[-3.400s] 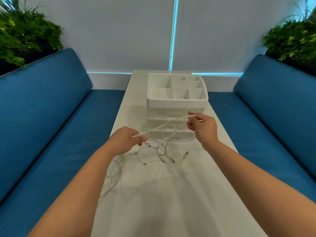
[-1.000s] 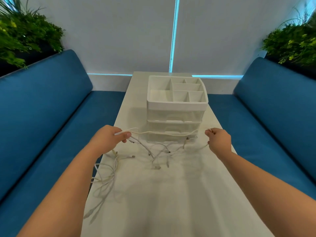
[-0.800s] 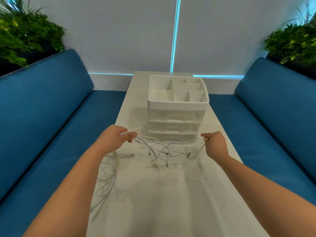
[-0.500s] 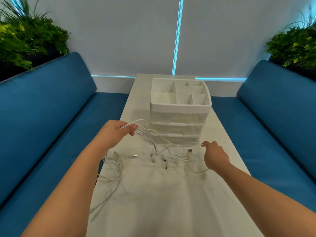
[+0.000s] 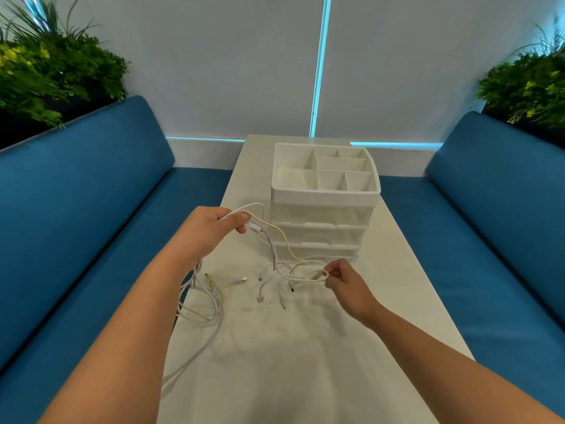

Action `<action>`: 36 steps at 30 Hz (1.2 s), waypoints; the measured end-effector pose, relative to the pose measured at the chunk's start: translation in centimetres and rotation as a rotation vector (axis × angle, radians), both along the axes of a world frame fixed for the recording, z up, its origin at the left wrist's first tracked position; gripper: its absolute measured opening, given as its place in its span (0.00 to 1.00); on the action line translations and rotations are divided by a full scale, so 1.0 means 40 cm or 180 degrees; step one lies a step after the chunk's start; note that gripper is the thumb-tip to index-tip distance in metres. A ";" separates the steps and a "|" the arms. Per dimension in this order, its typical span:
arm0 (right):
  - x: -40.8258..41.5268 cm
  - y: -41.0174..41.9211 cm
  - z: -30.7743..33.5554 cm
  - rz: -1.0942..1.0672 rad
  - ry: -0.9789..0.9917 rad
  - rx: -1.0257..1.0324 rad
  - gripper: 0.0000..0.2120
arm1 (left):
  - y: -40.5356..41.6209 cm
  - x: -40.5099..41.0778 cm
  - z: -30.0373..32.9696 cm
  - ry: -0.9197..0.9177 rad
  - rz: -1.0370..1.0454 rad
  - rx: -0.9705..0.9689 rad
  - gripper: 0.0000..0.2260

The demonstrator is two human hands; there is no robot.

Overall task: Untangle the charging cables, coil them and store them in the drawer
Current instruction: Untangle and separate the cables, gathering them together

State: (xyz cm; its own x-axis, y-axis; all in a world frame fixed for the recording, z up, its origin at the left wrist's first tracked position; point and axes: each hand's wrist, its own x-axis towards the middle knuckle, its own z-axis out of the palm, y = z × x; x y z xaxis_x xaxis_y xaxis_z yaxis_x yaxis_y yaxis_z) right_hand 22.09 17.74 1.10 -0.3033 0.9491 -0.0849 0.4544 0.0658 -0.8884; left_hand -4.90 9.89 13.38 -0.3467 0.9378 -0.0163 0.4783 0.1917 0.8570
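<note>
- While the left hand [image 5: 211, 231] is raised above the left part of the white table [image 5: 305, 362], its fingers are curled round several white charging cables [image 5: 276, 258], thumb pressed on top of them.
- From that grip one strand loops up and back down just beside the drawer unit [image 5: 324, 209], and others fall in a bundle to the tabletop in front of it.
- More strands run back under the left wrist and trail in loose loops [image 5: 201, 307] along the near-left edge of the table — some hang over the edge.
- Lower and nearer, the right hand [image 5: 345, 286] pinches a small loop of cable [image 5: 321, 275] between thumb and fingertips, its other fingers curled; whether it rests on the table cannot be told.
- Between the two hands several plug ends [image 5: 261, 298] lie spread on the table, still crossed over one another.
- All three clear drawers of the unit are pushed in — its white top tray [image 5: 324, 195] is split into compartments.
- Blue sofas [image 5: 76, 209] flank the table on both sides, with green plants [image 5: 46, 71] behind their backs and a lit blue strip [image 5: 319, 65] on the far wall.
</note>
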 end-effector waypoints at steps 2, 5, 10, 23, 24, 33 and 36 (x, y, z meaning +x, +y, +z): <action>0.001 -0.006 -0.016 0.0421 -0.0188 0.0018 0.15 | -0.001 0.001 -0.003 -0.0015 -0.0007 0.0001 0.18; 0.007 -0.003 -0.030 0.0571 -0.0565 -0.0108 0.22 | -0.002 0.005 -0.006 -0.0036 -0.0049 -0.0006 0.17; 0.012 0.020 -0.037 0.0397 -0.0511 -0.0450 0.05 | -0.001 0.005 -0.001 -0.0163 0.0040 0.0072 0.17; 0.115 0.071 -0.061 0.0367 -0.2928 0.0440 0.19 | -0.011 -0.028 0.033 -0.0068 0.0110 0.0170 0.17; 0.101 0.068 -0.044 0.0311 -0.2768 0.0448 0.22 | -0.010 -0.020 0.030 -0.0027 0.0068 0.0128 0.17; -0.171 -0.052 0.300 0.1165 0.0410 0.1311 0.15 | 0.013 0.089 0.016 0.0275 -0.0619 -0.0370 0.16; -0.184 -0.049 0.295 0.1663 -0.0006 0.1039 0.15 | 0.008 0.088 0.023 0.0184 -0.0795 -0.0354 0.14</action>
